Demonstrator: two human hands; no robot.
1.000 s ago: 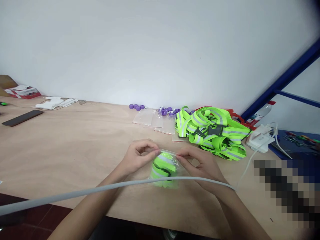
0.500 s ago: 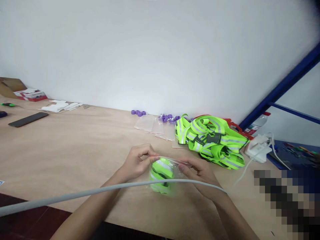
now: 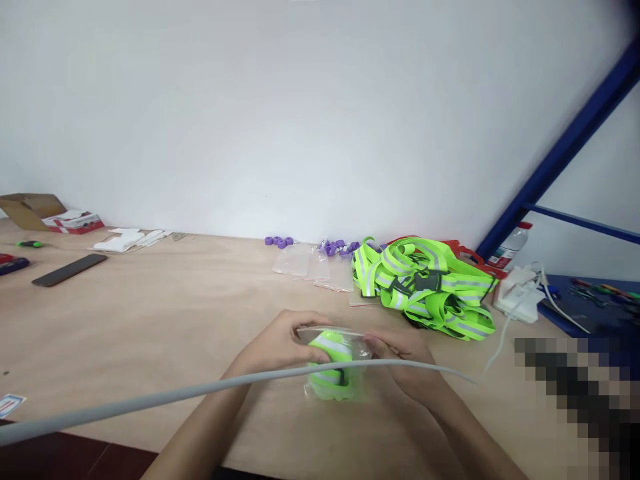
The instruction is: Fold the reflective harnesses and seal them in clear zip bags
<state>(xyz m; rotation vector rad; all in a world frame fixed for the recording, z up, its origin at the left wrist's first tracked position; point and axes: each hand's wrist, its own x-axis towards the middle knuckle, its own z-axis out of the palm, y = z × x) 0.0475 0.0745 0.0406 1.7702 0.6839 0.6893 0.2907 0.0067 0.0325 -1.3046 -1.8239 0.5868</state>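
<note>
A clear plastic bag (image 3: 364, 348) with a rolled neon-green reflective strap (image 3: 331, 387) inside hangs between my hands above the table. My left hand (image 3: 280, 341) grips the bag's left side, thumb in front over the strap. At the bag's upper right corner, my right hand (image 3: 400, 350) pinches the edge between thumb and fingers. A pale cable (image 3: 200, 387) crosses in front of both forearms and the bag. Beyond my right hand lies a heap of neon-green straps (image 3: 425, 283) with black buckles.
Flat clear bags (image 3: 305, 261) and several purple rings (image 3: 340, 247) lie by the wall. At right are a white power strip (image 3: 517, 293), a bottle (image 3: 510, 245) and a blue frame (image 3: 565, 147). A dark flat bar (image 3: 70, 269), white papers (image 3: 125, 239) and boxes (image 3: 75, 221) are at left.
My left hand has shifted from the bag's top edge to its left side, thumb lower over the strap. The view has moved slightly, so the table's contents appear lower.
</note>
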